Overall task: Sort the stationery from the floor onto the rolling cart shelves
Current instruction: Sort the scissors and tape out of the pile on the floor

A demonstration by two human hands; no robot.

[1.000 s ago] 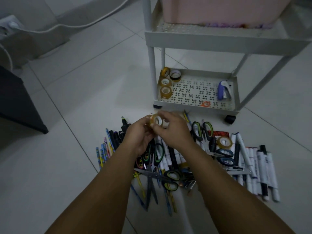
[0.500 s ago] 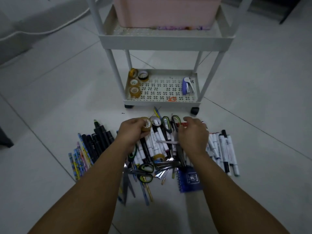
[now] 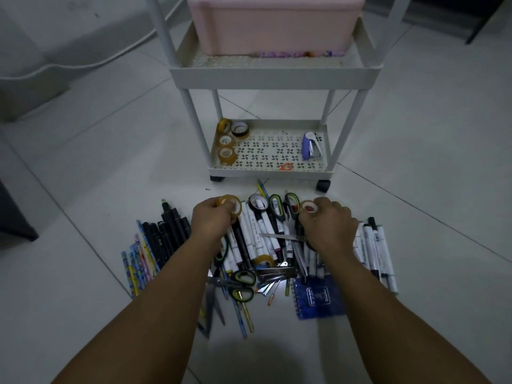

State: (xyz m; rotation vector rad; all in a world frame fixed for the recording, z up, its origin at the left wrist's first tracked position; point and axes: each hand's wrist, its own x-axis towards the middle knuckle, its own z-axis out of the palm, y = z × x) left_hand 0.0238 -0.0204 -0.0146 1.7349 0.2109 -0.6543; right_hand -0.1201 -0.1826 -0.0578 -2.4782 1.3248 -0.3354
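Right hand (image 3: pixel 328 225) moved onto second tape roll (image 3: pixel 308 207), pinching it, left hand (image 3: pixel 212 220) grips tape roll (image 3: pixel 231 206).

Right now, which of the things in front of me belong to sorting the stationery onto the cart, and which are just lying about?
Part of the job:
left hand gripping a tape roll
right hand pinching a second tape roll
markers, scissors, pencils, blue notebook on the floor
cart's bottom shelf with four tape rolls and a stapler

Just lying about:
white cable
pink box
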